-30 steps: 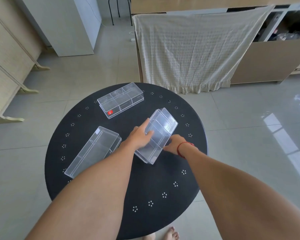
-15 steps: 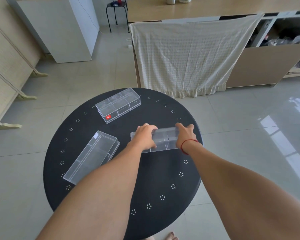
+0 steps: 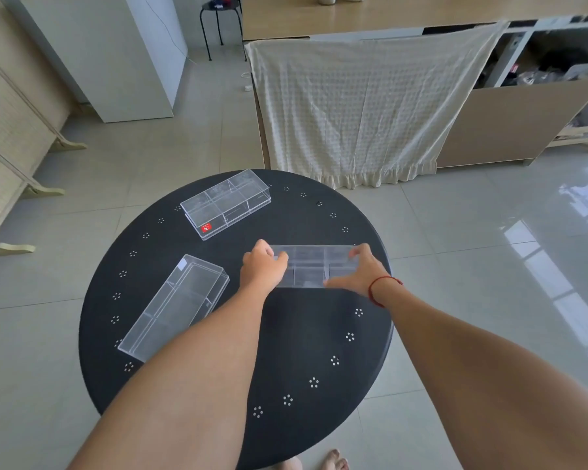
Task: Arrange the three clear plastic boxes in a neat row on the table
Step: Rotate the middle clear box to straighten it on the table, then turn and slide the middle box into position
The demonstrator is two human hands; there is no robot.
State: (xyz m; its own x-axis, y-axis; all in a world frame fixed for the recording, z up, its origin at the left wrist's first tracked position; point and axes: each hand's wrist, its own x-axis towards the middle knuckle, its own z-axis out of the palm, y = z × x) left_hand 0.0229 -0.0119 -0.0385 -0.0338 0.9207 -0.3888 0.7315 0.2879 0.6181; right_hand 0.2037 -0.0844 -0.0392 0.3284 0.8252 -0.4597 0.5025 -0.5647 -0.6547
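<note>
Your left hand (image 3: pixel 263 268) and right hand (image 3: pixel 360 271) grip opposite ends of 1 clear rectangular plastic box (image 3: pixel 314 266) on the round black surface (image 3: pixel 302 334).

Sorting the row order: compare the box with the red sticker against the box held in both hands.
The red-sticker box lies untouched at the table's far side, angled; the held box sits level, left hand and right hand at its ends. Only the first shows a sticker. Both are clear and divided.
</note>
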